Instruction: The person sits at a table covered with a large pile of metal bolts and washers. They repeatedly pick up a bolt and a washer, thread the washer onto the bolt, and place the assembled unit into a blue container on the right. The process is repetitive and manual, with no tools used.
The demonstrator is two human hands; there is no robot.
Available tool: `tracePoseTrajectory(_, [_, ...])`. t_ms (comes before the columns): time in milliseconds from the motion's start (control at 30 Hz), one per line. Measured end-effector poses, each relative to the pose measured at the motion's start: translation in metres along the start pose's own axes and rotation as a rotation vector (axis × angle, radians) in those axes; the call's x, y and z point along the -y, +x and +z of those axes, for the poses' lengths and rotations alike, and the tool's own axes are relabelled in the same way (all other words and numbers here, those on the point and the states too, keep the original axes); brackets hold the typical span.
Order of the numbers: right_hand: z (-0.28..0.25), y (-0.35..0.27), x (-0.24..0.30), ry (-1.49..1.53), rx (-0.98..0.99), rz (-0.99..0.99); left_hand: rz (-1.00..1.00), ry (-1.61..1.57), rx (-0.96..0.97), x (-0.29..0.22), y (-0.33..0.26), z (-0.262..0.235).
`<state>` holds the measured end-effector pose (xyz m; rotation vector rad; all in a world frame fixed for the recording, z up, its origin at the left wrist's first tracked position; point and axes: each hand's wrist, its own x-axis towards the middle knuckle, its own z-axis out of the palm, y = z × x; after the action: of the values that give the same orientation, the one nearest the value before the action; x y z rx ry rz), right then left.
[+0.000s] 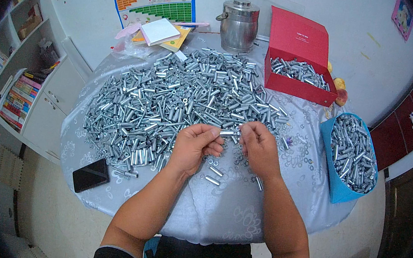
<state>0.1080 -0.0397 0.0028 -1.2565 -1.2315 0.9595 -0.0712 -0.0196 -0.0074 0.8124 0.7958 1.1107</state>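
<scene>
Between the thumb and fingers of my left hand (197,145) is a shiny silver metal tube (227,133), held nearly level over the near edge of a big heap. My right hand (260,146) is closed in a pinch at the tube's right end; whatever small part its fingertips hold is too small to make out. The heap of loose metal tubes and bolts (169,100) spreads over the table just beyond both hands. A few single tubes (213,181) lie on the cloth below them, and small washers (215,162) are scattered nearby.
A patterned silver tablecloth (218,214) covers the table. At right stand a blue container (335,164) and an open red box (294,90), both filled with metal parts. A metal pot (239,27) and notebooks (160,32) are at the back. A black phone (91,175) lies front left.
</scene>
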Motion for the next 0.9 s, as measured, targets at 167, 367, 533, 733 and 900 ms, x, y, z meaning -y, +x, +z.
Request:
tracePoseTrajectory(167, [-0.005,0.001,-0.006,-0.031,0.11,-0.09,0.005,-0.008,-0.009,0.002,0.002,-0.002])
tracePoseTrajectory(367, [-0.005,0.0,0.001,0.004,0.079,-0.003,-0.006,-0.017,0.001,0.0,0.001,-0.001])
tracePoseTrajectory(533, [-0.008,0.001,-0.006,-0.118,0.178,0.08,-0.003,-0.009,-0.006,0.001,0.0,-0.002])
tracePoseTrajectory(733, [-0.002,-0.001,-0.002,0.042,0.133,-0.128,-0.007,-0.02,0.003,0.001,0.001,-0.002])
tracePoseTrajectory(900, [-0.005,0.001,-0.001,0.02,0.116,0.103,-0.012,-0.023,0.006,0.001,0.0,0.0])
